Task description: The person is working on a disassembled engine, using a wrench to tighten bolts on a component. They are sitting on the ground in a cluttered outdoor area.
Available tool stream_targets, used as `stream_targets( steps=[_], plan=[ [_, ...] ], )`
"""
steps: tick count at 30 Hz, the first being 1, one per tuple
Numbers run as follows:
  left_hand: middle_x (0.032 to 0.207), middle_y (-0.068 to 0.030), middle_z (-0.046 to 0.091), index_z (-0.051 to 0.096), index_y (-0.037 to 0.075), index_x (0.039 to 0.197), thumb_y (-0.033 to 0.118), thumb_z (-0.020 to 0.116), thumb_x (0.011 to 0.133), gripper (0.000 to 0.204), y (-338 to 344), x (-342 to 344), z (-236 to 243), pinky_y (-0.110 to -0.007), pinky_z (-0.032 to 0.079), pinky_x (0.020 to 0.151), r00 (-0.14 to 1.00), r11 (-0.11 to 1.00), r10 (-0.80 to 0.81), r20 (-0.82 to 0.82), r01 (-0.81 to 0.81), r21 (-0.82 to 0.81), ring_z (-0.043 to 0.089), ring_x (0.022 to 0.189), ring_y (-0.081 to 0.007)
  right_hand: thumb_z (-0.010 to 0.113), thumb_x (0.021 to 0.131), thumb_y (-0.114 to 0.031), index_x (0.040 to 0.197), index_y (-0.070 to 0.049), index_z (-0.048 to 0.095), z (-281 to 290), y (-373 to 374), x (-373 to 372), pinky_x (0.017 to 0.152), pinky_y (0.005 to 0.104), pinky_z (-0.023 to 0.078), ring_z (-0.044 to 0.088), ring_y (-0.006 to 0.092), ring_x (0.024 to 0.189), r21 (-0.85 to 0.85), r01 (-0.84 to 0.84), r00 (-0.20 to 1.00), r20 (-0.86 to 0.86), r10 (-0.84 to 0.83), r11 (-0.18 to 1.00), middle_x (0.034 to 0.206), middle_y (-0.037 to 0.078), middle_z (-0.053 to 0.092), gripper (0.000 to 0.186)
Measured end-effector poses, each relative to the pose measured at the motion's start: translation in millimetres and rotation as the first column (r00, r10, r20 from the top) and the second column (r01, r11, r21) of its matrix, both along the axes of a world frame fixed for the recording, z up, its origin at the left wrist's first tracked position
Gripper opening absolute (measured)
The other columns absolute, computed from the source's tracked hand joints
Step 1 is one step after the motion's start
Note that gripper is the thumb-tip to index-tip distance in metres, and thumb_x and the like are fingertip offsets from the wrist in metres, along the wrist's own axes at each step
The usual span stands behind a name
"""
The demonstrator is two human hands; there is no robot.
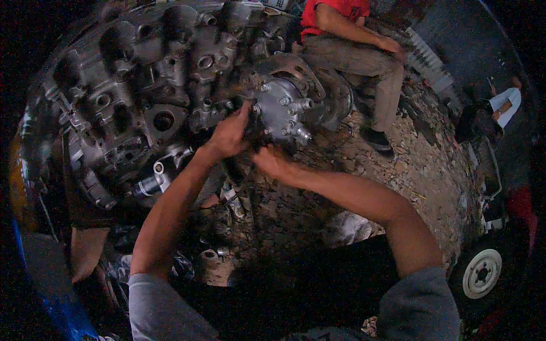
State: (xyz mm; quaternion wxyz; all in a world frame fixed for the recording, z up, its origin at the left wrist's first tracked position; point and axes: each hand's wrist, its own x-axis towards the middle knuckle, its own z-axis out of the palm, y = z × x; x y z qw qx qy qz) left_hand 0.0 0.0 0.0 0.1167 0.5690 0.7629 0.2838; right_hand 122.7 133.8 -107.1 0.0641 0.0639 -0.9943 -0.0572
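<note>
two hands [230, 135] [276, 165] beside housing [274, 118]; bolts [284, 100] in it

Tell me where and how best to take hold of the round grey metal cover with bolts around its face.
Grip the round grey metal cover probably by its left edge, coming from the person's left: the left hand is at that side, while two stubby metal fittings jut out on the right.

The left forearm [185, 193] and right forearm [352, 190] converge ahead; the left hand [231, 134] extends one digit upward, while the right hand [272, 161] sits just beside it, apparently curled.
</note>
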Motion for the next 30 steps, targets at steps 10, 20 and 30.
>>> stream_targets(
  steps=[10, 20, 30],
  plan=[
    [0.13, -0.0317, 0.04, 0.035, 0.008, 0.133, 0.024, 0.058, 0.085, 0.056, -6.4, 7.2, -1.8, -0.045, 0.039, 0.098, 0.977, 0.953, 0.119, -0.177, -0.062, 0.296, 0.041, 0.117, -0.0481, 0.056, 0.073, -0.007, 0.083, 0.001, 0.061, -22.2, 1.0, -34.6, 0.069, 0.0474, 0.047, 0.056, 0.0362, 0.085, -0.013, 0.039, 0.999, 0.01, -0.039, 0.999, 0.084, 0.019, 0.058, 0.015],
    [0.104, -0.0267, 0.06, 0.023, 0.011, 0.14, 0.006, 0.054, 0.076, 0.071, -17.6, -9.0, -18.0, -0.051, 0.048, 0.078, 0.94, 0.962, 0.265, -0.216, -0.241, 0.13, 0.059, 0.089, -0.0459, 0.056, 0.072, -0.01, 0.086, -0.005, 0.065, 7.0, -31.0, -56.0, 0.066, 0.0472, 0.048, 0.059, 0.0369, 0.077, -0.39, 0.035, 0.996, -0.066, -0.065, 0.92, 0.084, 0.016, 0.064, 0.018],
    [0.096, -0.03, 0.061, 0.009, -0.001, 0.14, 0.005, 0.06, 0.073, 0.085, -4.6, 17.4, 12.7, -0.048, 0.049, 0.079, 0.95, 0.946, 0.197, -0.242, -0.249, -0.206, 0.06, 0.089, -0.0437, 0.048, 0.081, -0.013, 0.103, -0.006, 0.061, 54.3, -29.8, -26.6, 0.076, 0.0464, 0.047, 0.059, 0.0362, 0.087, -0.183, 0.23, 0.935, 0.315, -0.165, 0.956, 0.097, 0.018, 0.062, 0.026]
  ],
)
